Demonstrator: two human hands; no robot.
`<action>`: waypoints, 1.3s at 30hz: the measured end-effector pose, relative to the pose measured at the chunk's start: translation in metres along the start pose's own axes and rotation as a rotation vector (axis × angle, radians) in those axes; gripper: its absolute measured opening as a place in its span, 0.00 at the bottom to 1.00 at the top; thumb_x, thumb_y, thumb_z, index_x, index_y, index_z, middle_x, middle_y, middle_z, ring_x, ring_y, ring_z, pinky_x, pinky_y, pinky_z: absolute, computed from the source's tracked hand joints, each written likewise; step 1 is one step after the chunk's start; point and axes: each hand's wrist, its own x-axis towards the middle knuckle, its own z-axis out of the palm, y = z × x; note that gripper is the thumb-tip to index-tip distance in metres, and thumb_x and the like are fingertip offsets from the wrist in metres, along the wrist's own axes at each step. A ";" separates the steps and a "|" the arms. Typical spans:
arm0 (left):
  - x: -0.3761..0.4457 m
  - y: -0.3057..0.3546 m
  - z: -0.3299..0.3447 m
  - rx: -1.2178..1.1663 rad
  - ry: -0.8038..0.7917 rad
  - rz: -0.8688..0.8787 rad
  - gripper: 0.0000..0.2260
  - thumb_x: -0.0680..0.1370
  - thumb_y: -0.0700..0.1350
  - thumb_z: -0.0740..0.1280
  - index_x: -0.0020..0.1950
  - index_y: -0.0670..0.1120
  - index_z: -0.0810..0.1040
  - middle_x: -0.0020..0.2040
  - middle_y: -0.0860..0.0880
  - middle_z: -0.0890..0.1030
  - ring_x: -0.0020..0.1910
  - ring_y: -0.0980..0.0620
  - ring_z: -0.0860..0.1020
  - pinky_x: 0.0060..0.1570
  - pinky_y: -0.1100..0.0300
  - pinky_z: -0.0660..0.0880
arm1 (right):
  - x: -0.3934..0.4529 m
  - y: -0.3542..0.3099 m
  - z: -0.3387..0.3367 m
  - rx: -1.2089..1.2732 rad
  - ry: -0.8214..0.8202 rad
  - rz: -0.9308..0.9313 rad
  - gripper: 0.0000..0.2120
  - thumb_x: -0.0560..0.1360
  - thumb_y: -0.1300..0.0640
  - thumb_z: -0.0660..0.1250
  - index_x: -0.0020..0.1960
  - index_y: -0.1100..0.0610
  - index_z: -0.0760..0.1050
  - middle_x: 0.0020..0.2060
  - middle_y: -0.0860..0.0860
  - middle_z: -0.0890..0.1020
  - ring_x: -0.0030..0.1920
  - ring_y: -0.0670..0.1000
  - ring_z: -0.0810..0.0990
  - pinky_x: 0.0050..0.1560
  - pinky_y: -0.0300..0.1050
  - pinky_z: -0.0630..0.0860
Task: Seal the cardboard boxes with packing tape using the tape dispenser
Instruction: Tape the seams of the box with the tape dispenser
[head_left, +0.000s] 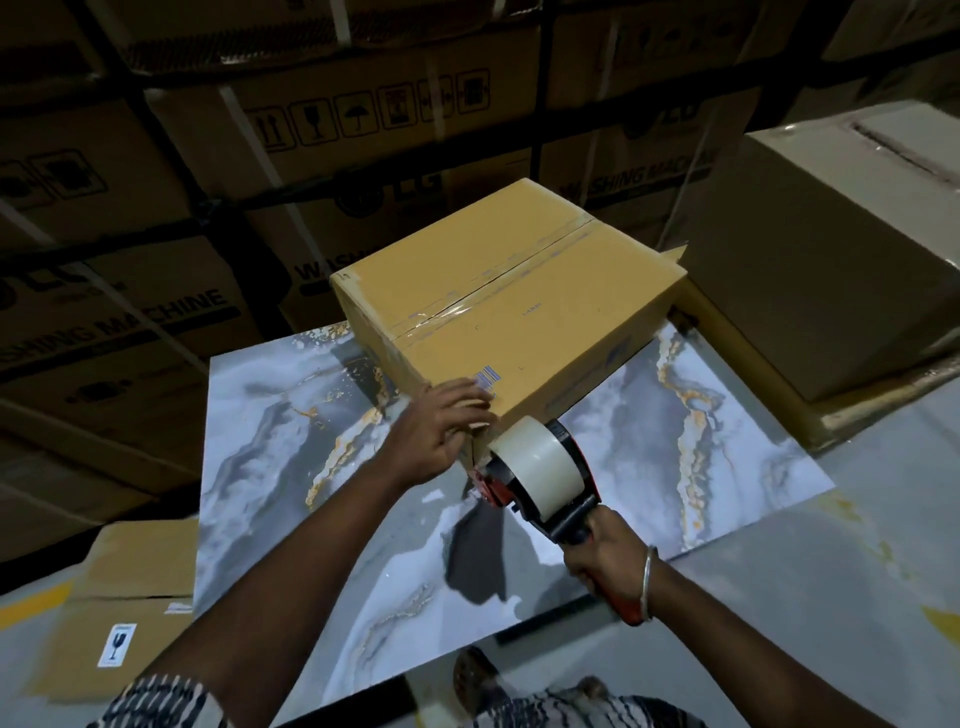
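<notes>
On a marbled slab (649, 441) stands a tan box (498, 312), its top flaps closed and a strip of clear tape (467, 291) running along the centre seam and down the near-left face. The left hand (441, 431) rests on the box's nearest corner, fingers straight and slightly spread, laid flat over the top edge beside a small blue barcode (487, 375). The right hand (605, 551) grips the handle of a red and black dispenser (540, 488), fingers curled tight around it, a thin bangle (649, 577) on the wrist. The dispenser's front end sits against the box's near corner, just below the left hand's fingers; whether tape is already stuck there cannot be told. A roll of pale tape (530, 460) is mounted on the dispenser, facing up. To the right of the box, touching it, stands a bigger grey-brown carton (831, 270). A flat carton (140, 587) with a fragile sticker lies at lower left beside the slab. Stacked washing-machine cartons (208, 171) fill the dark background.
</notes>
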 end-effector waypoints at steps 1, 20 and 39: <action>0.003 0.008 0.004 0.023 -0.051 0.001 0.17 0.76 0.37 0.65 0.61 0.51 0.83 0.66 0.51 0.79 0.71 0.48 0.71 0.73 0.35 0.52 | 0.000 0.001 -0.001 0.000 -0.005 -0.006 0.12 0.61 0.66 0.64 0.39 0.71 0.63 0.29 0.56 0.61 0.27 0.51 0.59 0.28 0.41 0.59; 0.022 0.016 0.009 0.131 -0.313 -0.107 0.06 0.81 0.47 0.69 0.52 0.48 0.84 0.70 0.50 0.68 0.71 0.46 0.62 0.70 0.42 0.64 | 0.001 0.007 -0.006 0.016 0.012 0.008 0.14 0.60 0.67 0.64 0.34 0.55 0.60 0.26 0.52 0.62 0.24 0.51 0.60 0.28 0.43 0.59; 0.025 0.039 -0.003 0.381 -0.345 -0.132 0.06 0.79 0.52 0.68 0.49 0.53 0.84 0.70 0.51 0.70 0.68 0.48 0.72 0.61 0.26 0.57 | 0.007 0.040 -0.030 0.096 0.198 0.141 0.11 0.58 0.65 0.64 0.35 0.57 0.63 0.22 0.53 0.62 0.21 0.49 0.60 0.27 0.39 0.58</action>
